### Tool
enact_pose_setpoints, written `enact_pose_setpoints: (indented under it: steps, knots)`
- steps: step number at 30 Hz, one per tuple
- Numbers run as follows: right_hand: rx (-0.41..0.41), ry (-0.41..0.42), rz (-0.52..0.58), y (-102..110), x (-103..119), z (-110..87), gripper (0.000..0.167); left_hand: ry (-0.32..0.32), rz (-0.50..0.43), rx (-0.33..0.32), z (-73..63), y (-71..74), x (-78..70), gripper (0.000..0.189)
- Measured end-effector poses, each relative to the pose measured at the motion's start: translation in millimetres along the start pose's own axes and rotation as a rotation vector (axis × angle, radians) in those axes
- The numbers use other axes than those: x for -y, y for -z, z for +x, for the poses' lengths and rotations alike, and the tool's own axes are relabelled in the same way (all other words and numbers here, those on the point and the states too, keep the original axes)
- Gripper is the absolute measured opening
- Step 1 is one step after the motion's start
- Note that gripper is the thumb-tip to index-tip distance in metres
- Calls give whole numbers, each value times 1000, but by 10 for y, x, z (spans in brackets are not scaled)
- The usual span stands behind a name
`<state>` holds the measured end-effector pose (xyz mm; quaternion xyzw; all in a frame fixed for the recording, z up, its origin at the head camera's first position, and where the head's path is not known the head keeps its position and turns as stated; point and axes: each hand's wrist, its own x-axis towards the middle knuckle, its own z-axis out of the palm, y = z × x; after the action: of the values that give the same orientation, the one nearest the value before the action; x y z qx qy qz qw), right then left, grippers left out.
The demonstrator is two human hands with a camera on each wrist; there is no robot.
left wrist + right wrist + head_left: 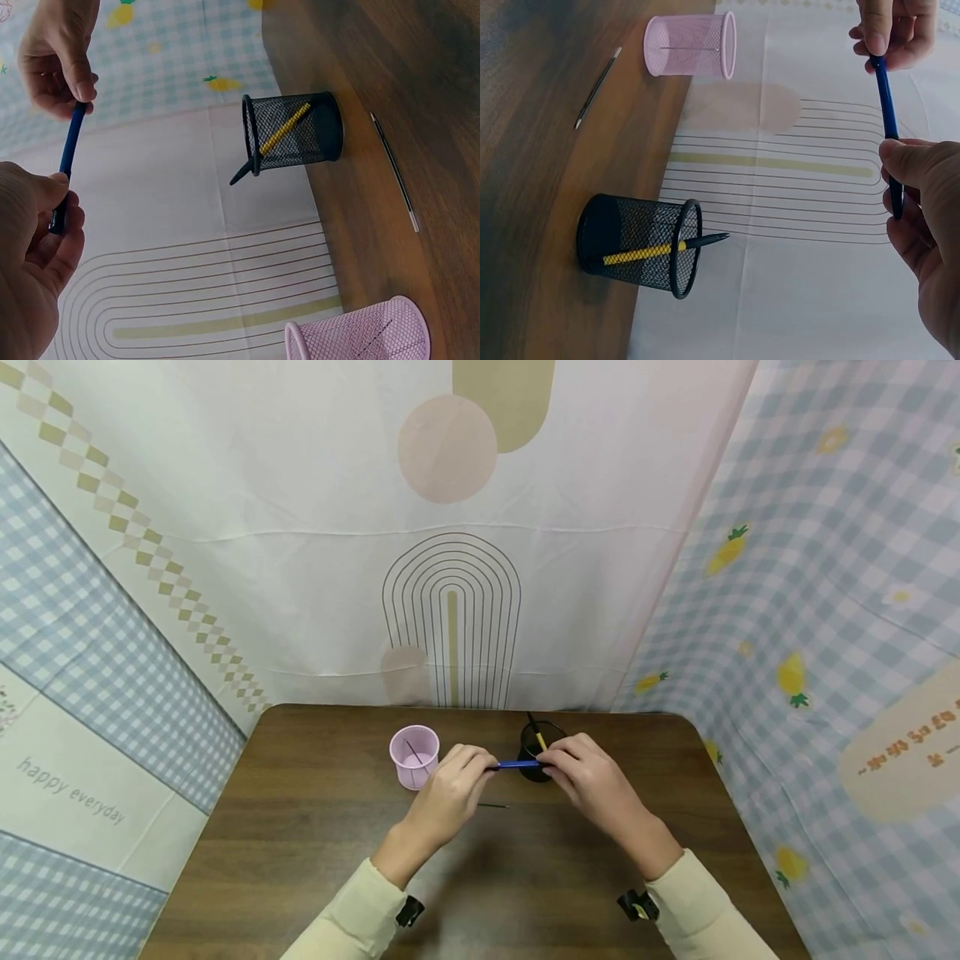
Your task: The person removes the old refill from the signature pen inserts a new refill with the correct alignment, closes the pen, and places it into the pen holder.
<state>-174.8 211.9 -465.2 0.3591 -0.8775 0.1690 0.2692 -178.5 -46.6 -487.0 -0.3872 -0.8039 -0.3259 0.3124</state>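
A blue pen (517,764) is held level above the table, one end in each hand. My left hand (452,787) pinches its left end between thumb and fingers; my right hand (592,781) pinches the other end. Just behind the right hand stands a black mesh pen cup (641,232) with a yellow and black pen (656,251) leaning in it. Toward the left hand is a pink mesh pen cup (415,758), holding a thin dark refill (417,752). Another thin refill (394,171) with a pale end lies on the table between the cups, partly hidden by the left hand in the head view.
The brown wooden table (300,827) ends at a white printed cloth (322,585) hung behind it. Checked cloths hang on both sides, the right one (810,568) printed with pineapples.
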Motion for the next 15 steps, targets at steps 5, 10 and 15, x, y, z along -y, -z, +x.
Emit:
enact_pose_setpoints:
  steps: [5,10,15]
  knots:
    - [1,-19,45,-28,-29,-29,21,-1,-1,3,-28,-43,43,8]
    - [-18,-64,97,-81,-89,-61,23,8,17,22,-74,-88,79,11]
    - [-15,-93,112,-108,-188,-85,23,54,48,59,-137,-72,125,20]
